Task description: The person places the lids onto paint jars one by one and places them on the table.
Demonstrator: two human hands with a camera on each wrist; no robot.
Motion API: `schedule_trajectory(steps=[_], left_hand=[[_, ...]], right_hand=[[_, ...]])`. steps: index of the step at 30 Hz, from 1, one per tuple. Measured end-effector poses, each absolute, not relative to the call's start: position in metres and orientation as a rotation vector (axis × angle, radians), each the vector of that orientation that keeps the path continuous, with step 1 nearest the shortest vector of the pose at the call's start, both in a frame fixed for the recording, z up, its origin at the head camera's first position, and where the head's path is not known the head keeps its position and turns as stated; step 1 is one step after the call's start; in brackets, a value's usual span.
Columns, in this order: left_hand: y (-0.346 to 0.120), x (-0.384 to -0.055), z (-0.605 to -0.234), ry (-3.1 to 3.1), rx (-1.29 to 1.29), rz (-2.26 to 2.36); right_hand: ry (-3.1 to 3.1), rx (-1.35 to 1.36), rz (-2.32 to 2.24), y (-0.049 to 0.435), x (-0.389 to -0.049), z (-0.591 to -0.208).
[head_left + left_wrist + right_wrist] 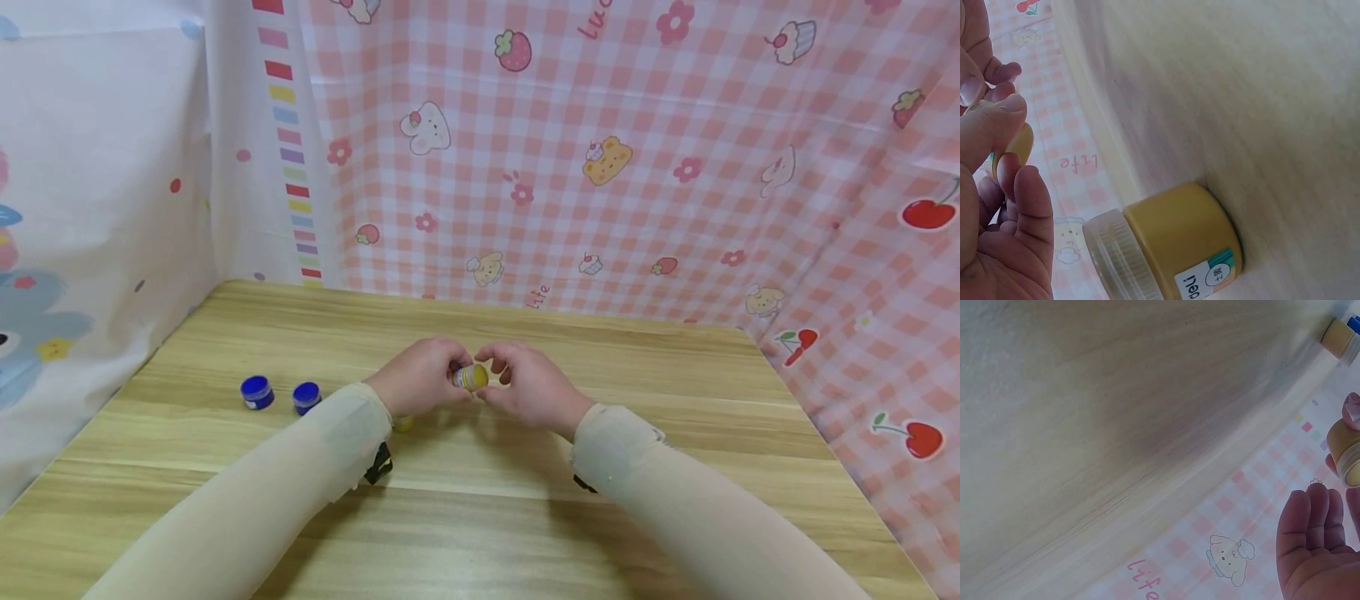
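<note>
A small yellow paint jar (474,377) is tilted on its side above the table, gripped by my left hand (422,379). Its clear-lidded end faces my right hand (536,392), whose fingers are spread and lightly bent around that end. In the right wrist view, the right hand (1316,550) appears apart from the held jar (1342,444). A second yellow jar stands on the table under my left wrist, mostly hidden in the head view. The left wrist view shows this standing jar (1179,231) closely, with its clear ribbed lid and a "deli" label.
Two blue paint jars stand left of my left forearm: one farther left (257,392), one (306,397) partly covered by the sleeve. The wood-grain table (675,400) meets a pink checked cloth (555,208) at the back and cloths at both sides.
</note>
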State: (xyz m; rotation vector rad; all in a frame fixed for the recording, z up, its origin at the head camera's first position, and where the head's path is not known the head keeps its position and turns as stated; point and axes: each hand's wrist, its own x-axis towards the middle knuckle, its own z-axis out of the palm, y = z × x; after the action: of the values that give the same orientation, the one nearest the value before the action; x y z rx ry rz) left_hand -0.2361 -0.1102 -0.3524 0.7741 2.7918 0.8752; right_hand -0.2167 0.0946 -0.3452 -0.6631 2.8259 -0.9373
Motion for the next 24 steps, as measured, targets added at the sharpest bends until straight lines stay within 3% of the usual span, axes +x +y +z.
schedule_trajectory(steps=[24], left_hand=[[-0.1098,-0.2360,-0.3518,2.784,0.768,0.877]], right_hand=[[2.836,-0.700,-0.945,0.0949,-0.2167,-0.3460]])
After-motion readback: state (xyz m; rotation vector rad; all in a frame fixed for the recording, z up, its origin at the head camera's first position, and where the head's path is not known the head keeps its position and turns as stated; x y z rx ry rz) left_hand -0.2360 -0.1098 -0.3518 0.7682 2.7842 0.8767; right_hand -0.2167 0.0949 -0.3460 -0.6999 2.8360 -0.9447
